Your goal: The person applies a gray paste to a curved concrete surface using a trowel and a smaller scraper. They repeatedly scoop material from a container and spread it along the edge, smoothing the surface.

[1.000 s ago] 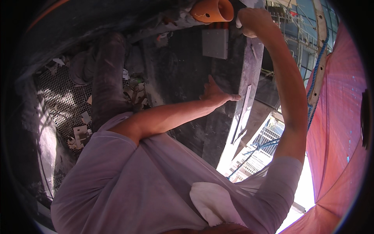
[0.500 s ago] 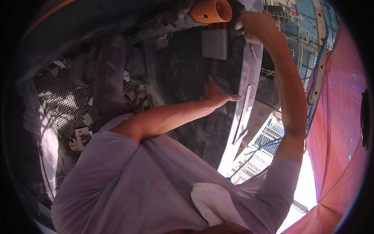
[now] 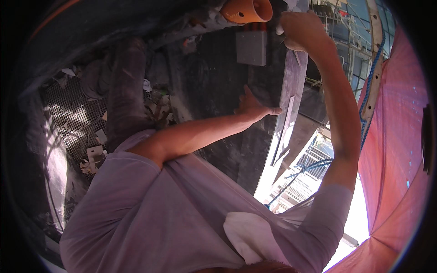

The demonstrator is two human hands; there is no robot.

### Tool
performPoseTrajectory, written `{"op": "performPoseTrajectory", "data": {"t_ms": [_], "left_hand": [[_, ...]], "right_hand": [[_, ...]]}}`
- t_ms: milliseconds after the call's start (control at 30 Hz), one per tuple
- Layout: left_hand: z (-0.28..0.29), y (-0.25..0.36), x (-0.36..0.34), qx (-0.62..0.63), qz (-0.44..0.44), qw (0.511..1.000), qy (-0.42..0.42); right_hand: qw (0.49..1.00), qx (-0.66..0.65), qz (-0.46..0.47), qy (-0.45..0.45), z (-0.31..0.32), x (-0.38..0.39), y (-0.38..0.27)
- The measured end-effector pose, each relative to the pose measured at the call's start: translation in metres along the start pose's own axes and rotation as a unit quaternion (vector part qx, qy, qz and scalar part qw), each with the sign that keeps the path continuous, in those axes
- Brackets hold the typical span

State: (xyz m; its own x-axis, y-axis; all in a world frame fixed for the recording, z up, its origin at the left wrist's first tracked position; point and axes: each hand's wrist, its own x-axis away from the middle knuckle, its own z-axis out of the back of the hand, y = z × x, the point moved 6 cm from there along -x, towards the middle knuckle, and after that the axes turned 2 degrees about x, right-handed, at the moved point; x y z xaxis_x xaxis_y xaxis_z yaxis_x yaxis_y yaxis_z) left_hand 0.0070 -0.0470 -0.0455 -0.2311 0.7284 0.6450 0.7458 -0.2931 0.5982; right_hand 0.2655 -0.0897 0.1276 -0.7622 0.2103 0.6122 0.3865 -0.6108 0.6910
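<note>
My left hand [image 3: 253, 109] is stretched across a dark panel [image 3: 214, 98], its index finger extended and the thumb spread wide. The thumb tip meets the near edge of a long, dusty board [image 3: 291, 86], whether touching or just over it I cannot tell. At the upper end of that board, my right hand [image 3: 304, 31] is closed with the fingers curled. What lies inside its grip is hidden behind the fingers and the back of the hand. A thin strip [image 3: 286, 120] lies along the board, below the left thumb.
An orange pipe end [image 3: 246, 11] juts out left of my right hand, above a grey box [image 3: 251, 48]. Debris litters a mesh floor [image 3: 73, 113] beside a leg [image 3: 127, 86]. Blue rope [image 3: 364, 109], a perforated metal post [image 3: 375, 59], scaffolding [image 3: 353, 41] and pink sheeting [image 3: 396, 136] stand to the right.
The view has shifted slightly. Both hands keep nearly the same places and poses at the board.
</note>
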Motion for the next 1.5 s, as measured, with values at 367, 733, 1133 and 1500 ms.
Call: {"op": "performPoseTrajectory", "data": {"t_ms": [367, 733, 1133, 1500], "left_hand": [[-0.002, 0.001, 0.0, -0.008, -0.016, 1.0, 0.005], [0.0, 0.003, 0.001, -0.014, 0.008, 1.0, -0.003], [0.002, 0.003, 0.007, -0.018, 0.019, 1.0, -0.004], [0.0, 0.002, 0.001, -0.004, -0.001, 1.0, 0.0]], "right_hand": [[0.999, -0.025, -0.003, -0.022, -0.026, 0.006, -0.004], [0.998, -0.038, 0.044, 0.021, -0.021, 0.031, -0.014], [0.998, 0.007, -0.016, -0.058, -0.03, 0.021, -0.027], [0.999, -0.04, 0.016, -0.029, -0.018, 0.042, -0.027]]}}
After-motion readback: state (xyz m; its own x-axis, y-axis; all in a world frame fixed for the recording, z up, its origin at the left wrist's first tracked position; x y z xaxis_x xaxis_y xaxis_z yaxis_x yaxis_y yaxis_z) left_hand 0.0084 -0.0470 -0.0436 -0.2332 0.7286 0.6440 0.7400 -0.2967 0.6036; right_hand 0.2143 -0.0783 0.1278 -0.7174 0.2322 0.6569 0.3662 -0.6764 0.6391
